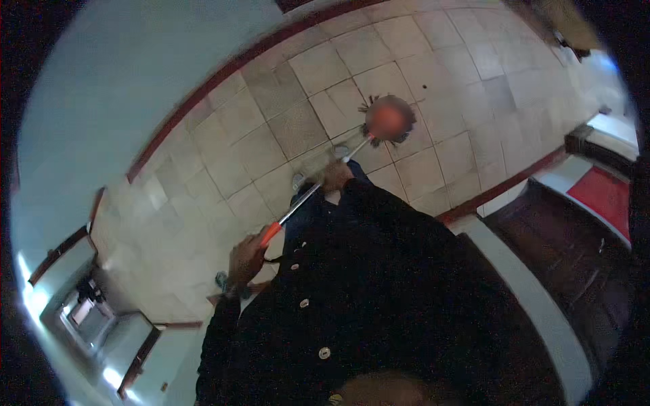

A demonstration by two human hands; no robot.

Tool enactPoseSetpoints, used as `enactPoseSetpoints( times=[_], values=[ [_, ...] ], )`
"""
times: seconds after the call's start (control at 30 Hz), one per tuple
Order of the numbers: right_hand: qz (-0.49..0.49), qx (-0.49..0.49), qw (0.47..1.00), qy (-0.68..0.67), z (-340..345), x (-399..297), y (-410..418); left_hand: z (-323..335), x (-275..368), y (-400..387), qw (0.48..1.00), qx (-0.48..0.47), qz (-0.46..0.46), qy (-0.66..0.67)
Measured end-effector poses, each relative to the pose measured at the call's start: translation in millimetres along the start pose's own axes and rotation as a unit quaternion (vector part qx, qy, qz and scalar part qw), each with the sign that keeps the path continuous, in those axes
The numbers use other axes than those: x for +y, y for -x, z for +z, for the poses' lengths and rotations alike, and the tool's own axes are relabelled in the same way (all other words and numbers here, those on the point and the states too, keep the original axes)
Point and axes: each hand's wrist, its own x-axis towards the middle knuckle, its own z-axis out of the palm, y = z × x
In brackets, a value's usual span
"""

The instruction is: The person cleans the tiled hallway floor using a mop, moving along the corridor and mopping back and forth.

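A long-handled mop or brush slants across the front of my body, with a shiny metal pole. My left hand grips its orange handle end, at lower left. Farther along the pole, close to my waist, my right hand is closed around it, somewhat blurred. The round head is on or just above the tiled floor; its orange centre is blurred and dark strands or bristles stick out around it. My shoes show beside the pole.
A pale wall with a dark red skirting runs along the upper left. At right stand a dark doorway or recess and a red panel. A corridor opening lies at lower left. A small dark spot marks the floor.
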Motion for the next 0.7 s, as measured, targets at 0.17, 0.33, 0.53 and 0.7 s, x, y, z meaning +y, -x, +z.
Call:
enactPoseSetpoints(
  times=[0.17, 0.33, 0.53, 0.7],
  values=[
    [0.251, 0.101, 0.958, 0.089, 33.7, 137.7, 5.7, 79.7, 24.6, -119.3, 0.999, 0.039, 0.023, 0.031],
    [0.225, 0.156, 0.918, 0.288, -47.1, 194.7, 16.4, 52.6, 102.7, -179.5, 0.982, 0.113, 0.127, 0.083],
    [0.111, 0.043, 0.991, 0.067, -44.9, 128.7, -43.7, -31.6, 78.0, -114.5, 0.988, 0.097, 0.049, 0.112],
    [-0.259, 0.067, 0.963, -0.033, 9.0, 6.1, -76.0, -22.2, 22.9, 7.4, 0.990, 0.041, -0.097, 0.091]
  ],
)
